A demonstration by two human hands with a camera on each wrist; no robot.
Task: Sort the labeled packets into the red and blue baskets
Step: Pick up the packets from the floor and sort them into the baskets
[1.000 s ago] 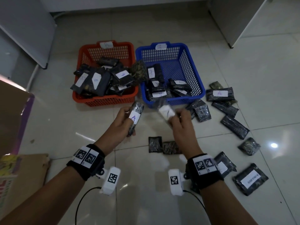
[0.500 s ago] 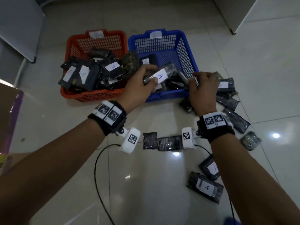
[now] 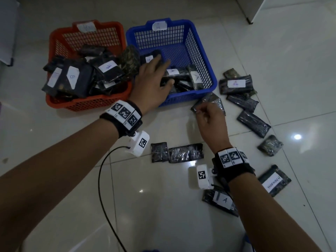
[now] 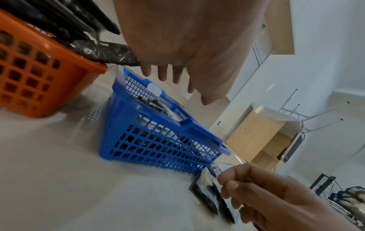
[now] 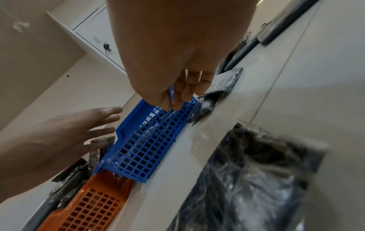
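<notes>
The red basket (image 3: 87,104) on the left is heaped with dark packets labelled B (image 3: 109,67). Beside it, the blue basket (image 3: 209,51) holds a few packets, one labelled A (image 3: 172,71). My left hand (image 3: 156,77) hovers over the blue basket's near left part with straight, spread fingers (image 4: 164,73) and holds nothing. My right hand (image 3: 207,115) is on the floor by that basket's front right corner. Its curled fingers (image 4: 233,186) pinch the edge of a dark unlabelled-side packet (image 3: 209,101).
Several more packets lie on the tiles at the right (image 3: 253,123), one labelled (image 3: 236,83), and two lie in the middle (image 3: 177,152). Another A packet (image 3: 221,199) sits under my right forearm. A black cable (image 3: 101,179) runs from the left wrist. A white cabinet (image 3: 254,8) stands far right.
My left hand carried the A packet over the blue basket and let it go there. My right hand came off the basket's right rim and took hold of a floor packet.
</notes>
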